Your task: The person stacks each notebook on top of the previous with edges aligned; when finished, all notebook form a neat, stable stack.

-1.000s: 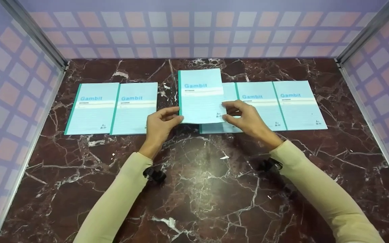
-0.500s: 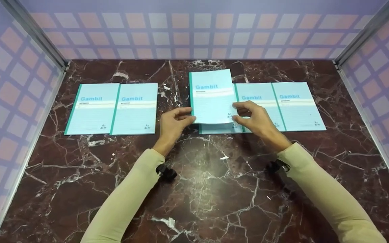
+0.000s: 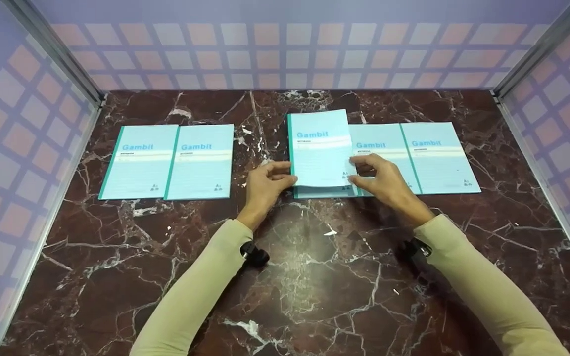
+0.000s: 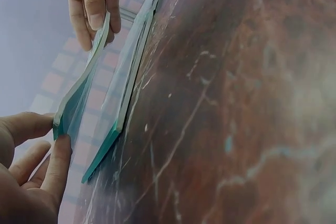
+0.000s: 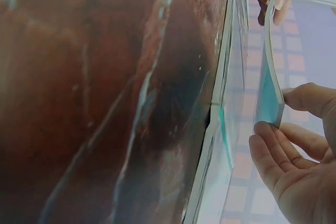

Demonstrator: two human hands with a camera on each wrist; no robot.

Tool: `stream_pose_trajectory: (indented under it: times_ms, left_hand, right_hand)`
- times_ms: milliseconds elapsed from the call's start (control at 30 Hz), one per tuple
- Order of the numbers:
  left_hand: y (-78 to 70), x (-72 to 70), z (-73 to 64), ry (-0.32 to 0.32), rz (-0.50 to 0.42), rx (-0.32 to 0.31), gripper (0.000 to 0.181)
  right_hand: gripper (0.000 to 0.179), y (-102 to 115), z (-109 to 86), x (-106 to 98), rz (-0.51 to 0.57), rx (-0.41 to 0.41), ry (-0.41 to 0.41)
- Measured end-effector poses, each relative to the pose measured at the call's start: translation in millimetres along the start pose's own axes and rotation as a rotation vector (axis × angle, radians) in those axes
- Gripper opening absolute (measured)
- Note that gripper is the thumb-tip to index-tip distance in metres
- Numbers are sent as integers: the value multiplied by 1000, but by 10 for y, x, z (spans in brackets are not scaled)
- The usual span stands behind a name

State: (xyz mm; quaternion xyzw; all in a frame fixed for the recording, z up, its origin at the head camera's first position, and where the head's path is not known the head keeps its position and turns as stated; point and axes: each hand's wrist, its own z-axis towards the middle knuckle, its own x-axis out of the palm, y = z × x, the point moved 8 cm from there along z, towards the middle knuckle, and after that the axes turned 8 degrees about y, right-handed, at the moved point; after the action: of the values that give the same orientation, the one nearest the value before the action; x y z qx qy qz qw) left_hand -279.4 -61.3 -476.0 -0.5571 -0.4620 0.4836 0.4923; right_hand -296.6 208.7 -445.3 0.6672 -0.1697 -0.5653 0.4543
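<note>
A pale blue notebook (image 3: 320, 153) with a green spine is held up between both hands, over another notebook (image 3: 322, 192) whose lower edge peeks out below. My left hand (image 3: 267, 188) pinches its spine edge near the bottom corner, thumb on the cover. My right hand (image 3: 381, 180) pinches the opposite edge the same way. Both wrist views show a gap between the held notebook (image 4: 79, 90) and the notebooks (image 4: 131, 72) lying on the table. The held notebook (image 5: 270, 72) bends slightly between the hands.
Two more notebooks (image 3: 376, 143) (image 3: 441, 158) lie side by side to the right of the held one. At the left lie two others, a left one (image 3: 139, 163) and a right one (image 3: 199, 163). Patterned panels (image 3: 290, 54) enclose the dark marbled table (image 3: 295, 277) at the back and sides.
Both hands have carried the notebook to the right and slightly nearer, from partly beside the lower notebook to above it. The notebooks on the table stay put.
</note>
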Motion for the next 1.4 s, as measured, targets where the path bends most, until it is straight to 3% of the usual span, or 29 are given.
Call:
stream_pose_trajectory:
  times_ms: [400, 733, 1067, 1400]
  left_hand:
    - [138, 111, 20, -18, -12, -46, 33]
    - [163, 123, -19, -30, 87, -38, 35]
    - [104, 158, -38, -43, 166, -27, 33]
    - [85, 172, -40, -74, 218, -65, 30]
  right_hand:
    - [45, -151, -47, 9, -52, 51, 34]
    - [48, -259, -47, 57, -49, 119, 74]
    - [46, -288, -73, 60, -56, 96, 65]
    - [44, -275, -85, 86, -46, 68, 81]
